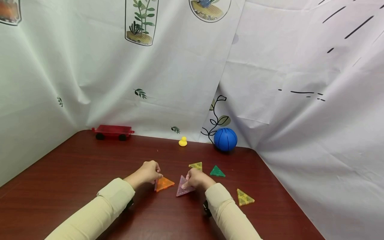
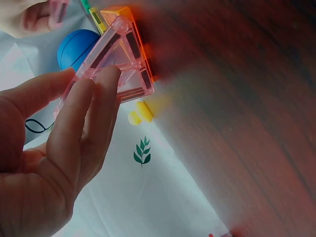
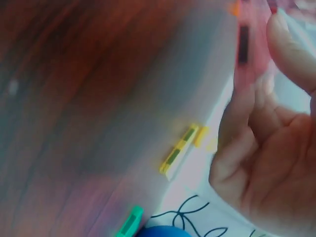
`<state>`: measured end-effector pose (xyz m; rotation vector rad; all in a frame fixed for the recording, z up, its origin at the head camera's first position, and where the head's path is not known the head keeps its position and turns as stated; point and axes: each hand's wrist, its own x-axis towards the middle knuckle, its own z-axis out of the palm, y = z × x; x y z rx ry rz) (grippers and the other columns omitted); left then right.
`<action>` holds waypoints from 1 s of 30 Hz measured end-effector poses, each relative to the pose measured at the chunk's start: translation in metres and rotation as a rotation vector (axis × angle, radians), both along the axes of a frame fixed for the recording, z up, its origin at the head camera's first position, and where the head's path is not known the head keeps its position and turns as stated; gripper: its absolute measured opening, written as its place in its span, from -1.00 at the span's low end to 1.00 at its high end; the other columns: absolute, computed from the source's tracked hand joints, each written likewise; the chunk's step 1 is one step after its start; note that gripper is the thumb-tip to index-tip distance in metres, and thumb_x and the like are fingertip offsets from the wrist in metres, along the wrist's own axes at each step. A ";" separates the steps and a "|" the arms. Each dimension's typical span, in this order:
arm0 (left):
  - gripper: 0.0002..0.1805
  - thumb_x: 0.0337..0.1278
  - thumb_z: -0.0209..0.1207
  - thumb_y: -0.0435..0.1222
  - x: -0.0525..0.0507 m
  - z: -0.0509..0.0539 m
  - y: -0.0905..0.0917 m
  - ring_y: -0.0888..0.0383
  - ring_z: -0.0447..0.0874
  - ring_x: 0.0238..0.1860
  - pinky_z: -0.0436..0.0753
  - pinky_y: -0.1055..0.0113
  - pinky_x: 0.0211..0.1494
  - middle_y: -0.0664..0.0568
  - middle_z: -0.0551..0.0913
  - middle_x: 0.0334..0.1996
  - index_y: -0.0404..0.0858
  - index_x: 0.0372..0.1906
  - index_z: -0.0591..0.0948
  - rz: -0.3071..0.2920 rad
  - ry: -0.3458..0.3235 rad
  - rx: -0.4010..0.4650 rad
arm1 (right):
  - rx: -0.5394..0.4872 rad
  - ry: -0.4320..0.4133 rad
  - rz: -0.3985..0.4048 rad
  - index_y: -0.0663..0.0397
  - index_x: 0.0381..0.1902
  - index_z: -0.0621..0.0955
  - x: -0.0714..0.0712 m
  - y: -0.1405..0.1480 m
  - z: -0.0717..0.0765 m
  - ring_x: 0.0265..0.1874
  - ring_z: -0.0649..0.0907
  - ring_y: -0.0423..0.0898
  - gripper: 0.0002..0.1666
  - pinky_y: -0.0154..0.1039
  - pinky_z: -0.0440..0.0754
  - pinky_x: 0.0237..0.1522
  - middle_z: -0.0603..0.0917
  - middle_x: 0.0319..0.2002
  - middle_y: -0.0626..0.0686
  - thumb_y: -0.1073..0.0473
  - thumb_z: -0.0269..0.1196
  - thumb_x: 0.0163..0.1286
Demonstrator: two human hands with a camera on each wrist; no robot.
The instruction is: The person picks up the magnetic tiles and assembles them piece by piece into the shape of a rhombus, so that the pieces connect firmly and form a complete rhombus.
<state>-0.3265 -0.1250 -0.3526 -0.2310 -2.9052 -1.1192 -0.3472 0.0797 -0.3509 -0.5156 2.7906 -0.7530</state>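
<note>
My left hand (image 1: 146, 173) pinches a translucent pink triangular magnetic tile (image 2: 129, 74) between thumb and fingers, its face toward the left wrist camera. An orange triangular tile (image 1: 164, 184) stands against that tile; whether they are joined I cannot tell. To the right, my right hand (image 1: 198, 178) pinches a second pinkish-purple triangular tile (image 1: 181, 190), tilted up and apart from the orange one. In the right wrist view this tile (image 3: 247, 54) appears nearly edge-on between thumb and fingers. Just beyond the right hand lies a yellow triangular tile (image 1: 196, 165), partly hidden by it.
A green triangular tile (image 1: 217, 171) and another yellow triangular tile (image 1: 244, 197) lie to the right on the dark red wooden table (image 1: 60, 186). Along the back stand a red wheeled base (image 1: 114, 130), a yellow duck (image 1: 183, 142) and a blue ball (image 1: 225, 140), before a white printed cloth.
</note>
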 end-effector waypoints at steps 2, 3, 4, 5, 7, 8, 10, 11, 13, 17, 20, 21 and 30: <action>-0.81 -0.11 0.24 -0.39 0.000 0.000 0.000 0.19 0.51 -0.69 0.53 0.38 -0.62 -0.05 0.46 -0.56 -0.42 -0.39 0.50 -0.001 -0.002 -0.001 | -0.079 -0.055 0.052 0.17 -0.66 0.41 -0.001 0.005 0.003 -0.77 0.34 -0.18 -0.71 -0.37 0.30 -0.71 0.35 -0.74 -0.02 0.28 0.36 -0.05; -0.82 -0.11 0.24 -0.39 0.000 0.000 -0.001 0.19 0.51 -0.69 0.53 0.38 -0.62 -0.05 0.46 -0.56 -0.40 -0.42 0.49 -0.001 -0.002 -0.004 | -0.109 -0.081 0.070 0.17 -0.64 0.41 -0.001 0.006 0.004 -0.77 0.34 -0.17 -0.72 -0.37 0.31 -0.70 0.35 -0.73 -0.02 0.32 0.34 -0.04; -0.83 -0.11 0.24 -0.39 0.001 0.000 -0.001 0.19 0.51 -0.68 0.53 0.38 -0.62 -0.05 0.46 -0.56 -0.39 -0.43 0.49 0.000 0.000 -0.005 | -0.132 -0.096 0.085 0.17 -0.64 0.40 -0.001 0.008 0.005 -0.78 0.34 -0.17 -0.73 -0.37 0.32 -0.70 0.35 -0.74 -0.02 0.35 0.33 -0.04; -0.83 -0.11 0.24 -0.39 0.001 0.000 -0.001 0.19 0.50 -0.68 0.53 0.38 -0.62 -0.05 0.46 -0.56 -0.37 -0.46 0.48 0.000 -0.001 -0.007 | -0.156 -0.109 0.096 0.17 -0.62 0.40 -0.001 0.009 0.005 -0.78 0.35 -0.17 -0.73 -0.37 0.33 -0.70 0.35 -0.74 -0.02 0.37 0.33 -0.05; -0.83 -0.12 0.24 -0.39 0.001 0.000 -0.001 0.19 0.49 -0.69 0.52 0.38 -0.63 -0.04 0.45 -0.58 -0.35 -0.50 0.45 0.002 -0.002 -0.008 | -0.196 -0.131 0.110 0.18 -0.61 0.41 0.000 0.009 0.005 -0.77 0.35 -0.17 -0.74 -0.36 0.33 -0.69 0.37 -0.74 -0.01 0.39 0.33 -0.06; -0.83 -0.12 0.24 -0.39 0.001 0.000 -0.001 0.20 0.49 -0.70 0.52 0.38 -0.64 -0.04 0.45 -0.59 -0.34 -0.51 0.45 0.004 -0.004 -0.009 | -0.212 -0.135 0.121 0.18 -0.60 0.40 0.000 0.009 0.005 -0.77 0.34 -0.17 -0.73 -0.37 0.33 -0.70 0.37 -0.75 -0.01 0.40 0.33 -0.06; -0.83 -0.12 0.24 -0.39 0.002 0.000 -0.001 0.20 0.48 -0.70 0.51 0.39 -0.64 -0.04 0.45 -0.60 -0.33 -0.51 0.45 0.006 -0.010 -0.005 | -0.225 -0.132 0.143 0.18 -0.60 0.41 0.001 0.007 0.005 -0.77 0.33 -0.18 -0.73 -0.38 0.31 -0.70 0.38 -0.76 -0.02 0.41 0.33 -0.08; -0.83 -0.12 0.24 -0.39 0.002 0.000 -0.001 0.20 0.47 -0.70 0.51 0.39 -0.64 -0.04 0.45 -0.60 -0.33 -0.51 0.44 0.007 -0.015 -0.003 | -0.224 -0.120 0.158 0.19 -0.60 0.41 0.002 0.005 0.005 -0.77 0.33 -0.19 -0.73 -0.38 0.30 -0.70 0.38 -0.76 -0.02 0.41 0.34 -0.08; -0.83 -0.13 0.25 -0.39 0.003 0.000 -0.001 0.20 0.47 -0.70 0.51 0.39 -0.64 -0.05 0.44 -0.60 -0.33 -0.49 0.45 0.012 -0.023 0.001 | -0.204 -0.080 0.187 0.18 -0.61 0.42 0.004 0.001 0.005 -0.76 0.34 -0.21 -0.73 -0.40 0.28 -0.70 0.39 -0.76 -0.04 0.40 0.35 -0.10; -0.82 -0.16 0.27 -0.40 0.005 0.000 -0.001 0.19 0.49 -0.69 0.53 0.37 -0.63 -0.06 0.46 -0.58 -0.35 -0.48 0.46 0.021 -0.036 0.016 | -0.150 0.016 0.218 0.14 -0.63 0.44 0.006 -0.011 0.003 -0.73 0.37 -0.25 -0.72 -0.42 0.29 -0.68 0.42 -0.74 -0.09 0.33 0.39 -0.13; -0.79 -0.20 0.28 -0.42 0.006 0.000 -0.002 0.19 0.51 -0.70 0.54 0.36 -0.62 -0.08 0.49 -0.54 -0.40 -0.40 0.50 0.018 -0.051 0.019 | -0.127 0.065 0.210 0.09 -0.64 0.46 0.007 -0.019 0.001 -0.70 0.38 -0.26 -0.72 -0.42 0.32 -0.64 0.42 -0.73 -0.11 0.28 0.41 -0.15; -0.76 -0.21 0.28 -0.43 0.006 0.000 -0.003 0.19 0.52 -0.70 0.54 0.36 -0.62 -0.09 0.50 -0.53 -0.42 -0.36 0.50 0.014 -0.057 0.016 | -0.122 0.079 0.205 0.09 -0.64 0.46 0.007 -0.022 0.000 -0.69 0.38 -0.25 -0.72 -0.42 0.33 -0.63 0.43 -0.73 -0.11 0.27 0.41 -0.15; -0.74 -0.46 0.40 -0.45 0.016 -0.001 -0.005 0.19 0.51 -0.76 0.52 0.40 -0.65 -0.06 0.47 -0.67 -0.35 -0.63 0.49 -0.039 -0.086 -0.032 | -0.105 0.152 0.178 0.05 -0.66 0.44 0.004 -0.039 -0.006 -0.67 0.37 -0.26 -0.69 -0.42 0.33 -0.60 0.41 -0.72 -0.14 0.25 0.42 -0.17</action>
